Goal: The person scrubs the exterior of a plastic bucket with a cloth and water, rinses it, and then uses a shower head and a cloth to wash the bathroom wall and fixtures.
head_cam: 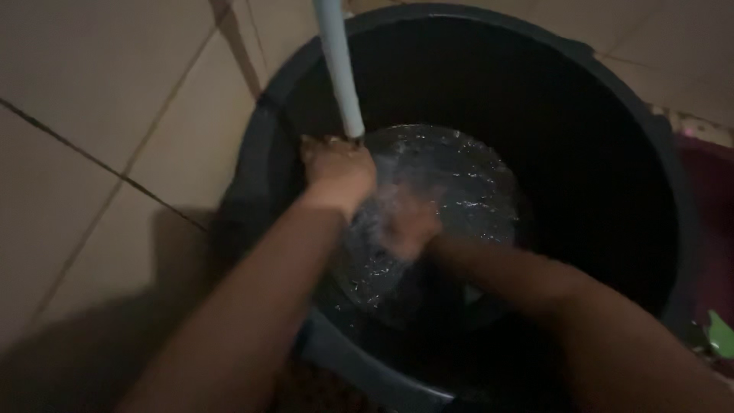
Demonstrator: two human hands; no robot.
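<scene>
A large dark round bucket [650, 122] stands on a tiled floor, with shallow water glinting at its bottom [466, 183]. A pale hose [340, 69] comes down from the top edge into the bucket. My left hand [336, 168] is closed around the hose's lower end, just above the water. My right hand [409, 226] reaches down inside the bucket into the splashing water; it is blurred, so its fingers cannot be made out.
Beige floor tiles [99, 99] with dark grout lines lie to the left of the bucket. At the right edge are a dark reddish surface [711, 199] and a small green object [719, 333]. The light is dim.
</scene>
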